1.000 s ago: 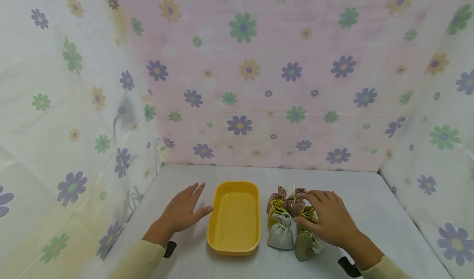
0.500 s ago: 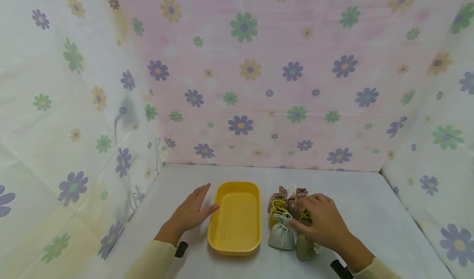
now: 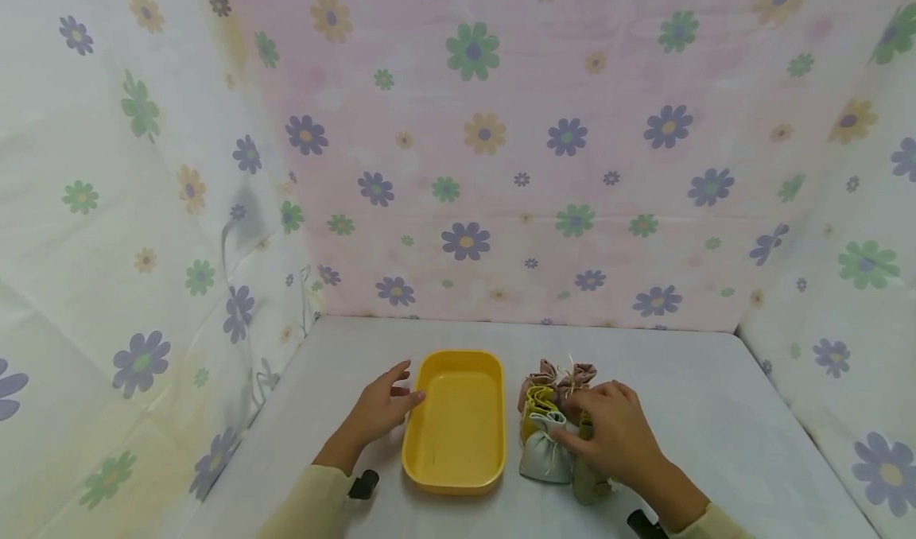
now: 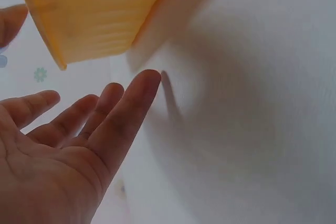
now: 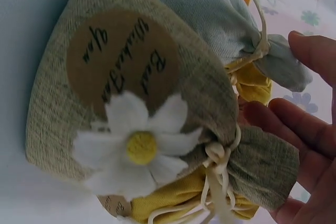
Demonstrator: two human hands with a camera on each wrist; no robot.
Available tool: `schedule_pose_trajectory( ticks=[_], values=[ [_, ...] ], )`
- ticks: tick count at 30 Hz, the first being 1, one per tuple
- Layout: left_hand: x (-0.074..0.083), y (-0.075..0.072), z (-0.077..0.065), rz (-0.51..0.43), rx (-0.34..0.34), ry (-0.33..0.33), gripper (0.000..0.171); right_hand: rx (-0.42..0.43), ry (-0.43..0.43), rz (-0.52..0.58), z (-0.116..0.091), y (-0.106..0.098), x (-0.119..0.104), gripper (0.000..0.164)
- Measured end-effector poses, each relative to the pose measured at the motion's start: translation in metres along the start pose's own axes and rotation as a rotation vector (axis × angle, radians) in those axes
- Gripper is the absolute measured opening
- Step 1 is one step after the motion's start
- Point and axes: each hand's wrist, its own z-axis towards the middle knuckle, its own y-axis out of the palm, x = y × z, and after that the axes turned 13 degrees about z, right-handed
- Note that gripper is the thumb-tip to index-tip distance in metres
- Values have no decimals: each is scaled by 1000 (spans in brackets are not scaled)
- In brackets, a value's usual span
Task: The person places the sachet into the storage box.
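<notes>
Plainly, in the head view, the yellow tray [image 3: 458,432] is at the lower middle of the frame, and to its right a tight group of small cloth bags is on the white surface [image 3: 665,364]. At the front of this group are the pale bag [image 3: 544,455] and the olive-brown bag [image 3: 591,485]. The right hand [image 3: 614,436] is over the group's right part, while the left hand [image 3: 381,412] is at the tray's left side.

In the left wrist view, the left fingers are loosely bent and hold nothing, apart from the tray wall at upper left. The thumb is at the rim, but I cannot tell whether it presses; to steady the tray, light contact should be enough.

In the right wrist view, the right thumb is beside the pale bag's gathered top, and the other fingers are behind the olive-brown bag's neck, with a wide gap and no closed grip. I judge the step as taking hold of a bag. It is better to pinch one neck only, leaving the white flower [image 5: 140,148] and the loose cords [image 5: 218,156] free, so that neighbours are not dragged.
</notes>
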Motion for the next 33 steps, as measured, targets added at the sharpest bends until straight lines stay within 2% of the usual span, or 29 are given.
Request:
schedule_pose_trajectory(
  ticks=[5,10,21,33],
  values=[
    [-1,5,7,-214,-48,-32,74,1,24,12,0,4,-3,27],
    [-2,6,9,-332,-75,-52,69,34,9,30,-2,6,-5,23],
    [-2,6,5,-360,-108,-55,64,54,29,133,-4,7,-10,22],
    [-8,6,3,-424,-148,-74,62,87,6,175,-4,5,-16,21]
  ],
)
